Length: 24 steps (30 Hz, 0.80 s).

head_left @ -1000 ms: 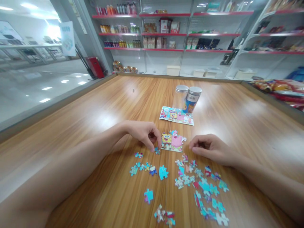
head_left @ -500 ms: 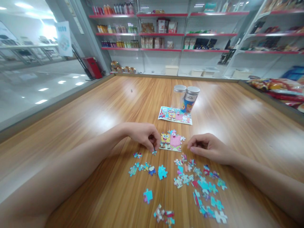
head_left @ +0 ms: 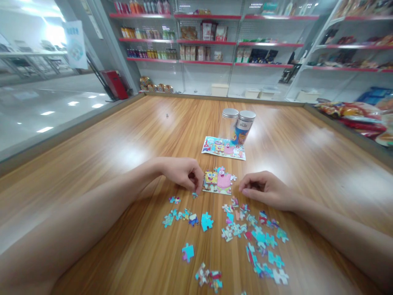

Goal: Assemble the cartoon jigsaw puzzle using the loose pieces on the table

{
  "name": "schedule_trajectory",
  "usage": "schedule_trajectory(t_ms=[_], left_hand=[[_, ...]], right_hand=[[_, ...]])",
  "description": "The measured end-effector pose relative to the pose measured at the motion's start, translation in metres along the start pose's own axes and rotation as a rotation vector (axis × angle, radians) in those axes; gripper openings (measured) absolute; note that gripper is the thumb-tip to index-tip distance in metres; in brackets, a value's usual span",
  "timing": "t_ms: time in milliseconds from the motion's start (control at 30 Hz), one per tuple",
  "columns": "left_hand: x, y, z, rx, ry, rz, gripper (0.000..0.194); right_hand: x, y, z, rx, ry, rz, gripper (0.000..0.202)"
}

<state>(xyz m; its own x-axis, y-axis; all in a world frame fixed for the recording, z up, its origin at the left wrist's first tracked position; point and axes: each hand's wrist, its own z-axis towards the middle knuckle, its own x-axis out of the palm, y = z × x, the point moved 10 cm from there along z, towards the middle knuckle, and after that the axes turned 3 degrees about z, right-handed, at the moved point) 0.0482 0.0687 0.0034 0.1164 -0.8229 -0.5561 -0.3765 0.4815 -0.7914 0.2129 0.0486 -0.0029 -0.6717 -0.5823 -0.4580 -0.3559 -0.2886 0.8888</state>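
Ample tabletop separates left hand and adjacent puzzle from the far edge.

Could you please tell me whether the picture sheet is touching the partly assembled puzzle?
Apart: the head view shows a strip of bare tabletop between the picture sheet and the partly assembled puzzle.

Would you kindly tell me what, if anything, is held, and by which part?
The left hand apparently pinches a small puzzle piece by its edge; the right hand, nothing visible.
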Motion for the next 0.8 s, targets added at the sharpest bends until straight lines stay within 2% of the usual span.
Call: schedule_trajectory(t_ms=[233, 433, 500, 667, 800], left_hand=[[0.002, 0.003, -0.001, -0.013, 0.033, -0.013, 0.014], [-0.001, 0.011, -0.002, -0.009, 0.015, -0.032, 0.016], [-0.006, 0.016, -0.001, -0.008, -0.051, -0.058, 0.019], [-0.022, 0.033, 0.003, -0.062, -0.312, -0.095, 0.025], [-0.019, 0.033, 0.006, -0.065, -0.309, -0.111, 0.026]], right_hand=[[0.007, 0.008, 0.0, -0.06, 0.04, 0.026, 0.025], [0.009, 0.013, 0.001, -0.102, 0.027, -0.051, 0.017], [0.01, 0.019, 0.001, -0.152, 0.027, -0.116, 0.012], [0.014, 0.039, -0.001, -0.305, 0.03, -0.235, 0.013], [0.015, 0.043, -0.002, -0.346, 0.033, -0.258, 0.016]])
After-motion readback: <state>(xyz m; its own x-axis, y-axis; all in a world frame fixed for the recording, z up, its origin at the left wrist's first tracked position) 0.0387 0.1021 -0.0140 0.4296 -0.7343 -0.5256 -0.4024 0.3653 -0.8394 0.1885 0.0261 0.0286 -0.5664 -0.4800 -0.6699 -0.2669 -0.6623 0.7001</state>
